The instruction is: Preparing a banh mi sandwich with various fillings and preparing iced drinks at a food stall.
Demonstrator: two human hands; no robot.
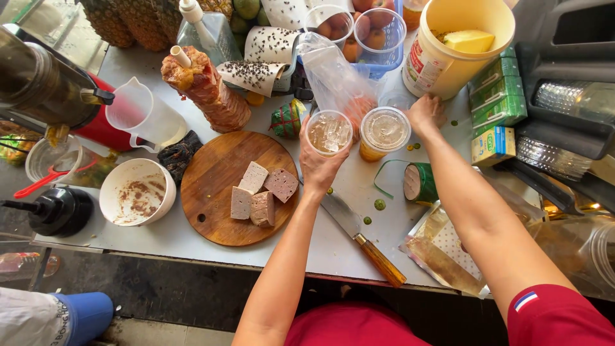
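Holding an ice-filled cup (329, 132), left hand (318, 168) fingers grip; right hand (425, 112) fingers spread by yellow tub (442, 64).

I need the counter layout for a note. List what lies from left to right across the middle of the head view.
White bowl → round wooden board with cut blocks → left hand holding a cup of ice → lidded cup → right hand → green cartons.

Both bare forearms extend forward from the lower frame edge. The left hand (318, 168) is raised, fingers curled in a closed grasp. The right hand (425, 113) reaches farther, palm down, fingers apparently bent; its fingertips are partly hidden.
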